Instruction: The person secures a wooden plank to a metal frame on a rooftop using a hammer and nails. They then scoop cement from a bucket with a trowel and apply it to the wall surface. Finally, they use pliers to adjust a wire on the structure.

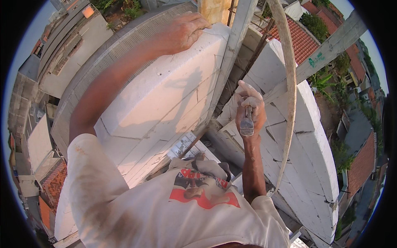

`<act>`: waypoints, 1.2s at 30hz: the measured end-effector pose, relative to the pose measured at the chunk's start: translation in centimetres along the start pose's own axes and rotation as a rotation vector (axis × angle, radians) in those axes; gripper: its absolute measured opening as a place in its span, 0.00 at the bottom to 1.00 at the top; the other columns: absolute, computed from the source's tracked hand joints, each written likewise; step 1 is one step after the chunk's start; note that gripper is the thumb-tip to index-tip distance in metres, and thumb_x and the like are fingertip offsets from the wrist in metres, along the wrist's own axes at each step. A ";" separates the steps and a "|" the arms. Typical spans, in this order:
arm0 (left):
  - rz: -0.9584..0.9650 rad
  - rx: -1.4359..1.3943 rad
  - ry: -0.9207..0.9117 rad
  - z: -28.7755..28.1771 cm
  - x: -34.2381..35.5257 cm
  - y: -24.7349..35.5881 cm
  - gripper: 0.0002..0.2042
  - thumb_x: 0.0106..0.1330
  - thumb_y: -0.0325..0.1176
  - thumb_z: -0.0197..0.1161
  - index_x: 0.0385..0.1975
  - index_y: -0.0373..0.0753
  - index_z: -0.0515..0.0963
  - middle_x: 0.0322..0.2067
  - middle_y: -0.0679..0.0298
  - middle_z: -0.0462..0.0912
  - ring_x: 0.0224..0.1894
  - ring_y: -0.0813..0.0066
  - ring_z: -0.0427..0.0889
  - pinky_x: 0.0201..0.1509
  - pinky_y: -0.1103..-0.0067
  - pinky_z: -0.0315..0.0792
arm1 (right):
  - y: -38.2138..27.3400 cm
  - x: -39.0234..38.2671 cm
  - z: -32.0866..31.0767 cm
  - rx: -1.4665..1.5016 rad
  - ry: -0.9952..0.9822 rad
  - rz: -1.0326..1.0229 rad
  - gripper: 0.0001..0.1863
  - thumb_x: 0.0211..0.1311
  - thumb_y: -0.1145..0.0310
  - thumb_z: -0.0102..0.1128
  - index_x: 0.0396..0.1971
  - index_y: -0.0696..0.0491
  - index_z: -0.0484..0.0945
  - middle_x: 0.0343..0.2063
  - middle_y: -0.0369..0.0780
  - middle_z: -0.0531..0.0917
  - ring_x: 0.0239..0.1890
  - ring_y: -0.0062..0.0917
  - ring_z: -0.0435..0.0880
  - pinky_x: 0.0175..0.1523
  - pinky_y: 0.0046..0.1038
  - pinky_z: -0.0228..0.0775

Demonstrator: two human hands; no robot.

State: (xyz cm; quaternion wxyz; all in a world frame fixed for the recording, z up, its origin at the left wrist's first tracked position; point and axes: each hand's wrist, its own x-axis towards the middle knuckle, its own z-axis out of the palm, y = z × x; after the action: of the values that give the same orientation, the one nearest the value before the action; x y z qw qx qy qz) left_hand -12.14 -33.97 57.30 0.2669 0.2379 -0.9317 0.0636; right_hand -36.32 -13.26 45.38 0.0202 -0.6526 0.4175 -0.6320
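At the far end of the left wall, my left hand (188, 34) lies over the top edge of a white block (165, 70), its fingers bent and pressed onto it beside an upright column. My left arm reaches across the wall's top. My right hand (250, 105) is raised in the gap between the two walls, closed around a hand tool (247, 126). The tool's flat grey metal end points back toward me; the rest is hidden in my fist, so its exact kind is unclear. Pale dust coats the fingers of my right hand.
A second white block wall (304, 153) rises on the right. A slanted beam (326, 47) and a curved pale strip (290, 82) cross above it. A grey timber (233, 53) runs down the corner. Tiled roofs (289, 31) and houses lie far below on both sides.
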 end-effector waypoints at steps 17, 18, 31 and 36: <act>-0.005 0.099 -0.105 5.7 5.0 3.0 0.04 0.69 0.31 0.66 0.34 0.39 0.82 0.41 0.57 0.78 0.52 0.56 0.81 0.59 0.62 0.75 | 3.5 6.2 -2.2 -0.504 -0.516 0.384 0.18 0.78 0.66 0.53 0.57 0.65 0.76 0.41 0.60 0.86 0.41 0.58 0.87 0.52 0.51 0.78; 0.023 0.121 -0.105 5.7 5.0 3.2 0.04 0.69 0.30 0.66 0.33 0.39 0.82 0.40 0.57 0.78 0.52 0.56 0.81 0.60 0.62 0.75 | 3.6 6.2 -1.9 -0.538 -0.524 0.394 0.18 0.78 0.67 0.53 0.57 0.64 0.76 0.42 0.60 0.86 0.43 0.58 0.87 0.52 0.52 0.78; 0.050 -0.081 -0.015 7.2 4.3 1.4 0.06 0.69 0.30 0.62 0.28 0.39 0.78 0.36 0.58 0.76 0.46 0.55 0.78 0.52 0.61 0.72 | 3.2 5.9 0.7 -0.670 -0.606 0.473 0.24 0.77 0.70 0.50 0.68 0.62 0.67 0.37 0.60 0.87 0.43 0.57 0.88 0.50 0.54 0.79; -0.004 -0.102 -0.070 6.5 4.8 1.7 0.05 0.66 0.31 0.65 0.30 0.38 0.81 0.35 0.56 0.78 0.44 0.52 0.79 0.51 0.61 0.73 | 4.5 4.8 1.6 -0.716 -0.568 0.415 0.27 0.77 0.68 0.53 0.71 0.59 0.64 0.38 0.59 0.87 0.44 0.57 0.88 0.51 0.52 0.80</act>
State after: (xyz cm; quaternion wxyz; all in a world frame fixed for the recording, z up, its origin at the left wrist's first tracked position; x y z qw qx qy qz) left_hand -19.53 -36.08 54.28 0.2462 0.2278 -0.9420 0.0074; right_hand -38.06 -19.73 46.48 0.0329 -0.6680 0.7072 -0.2292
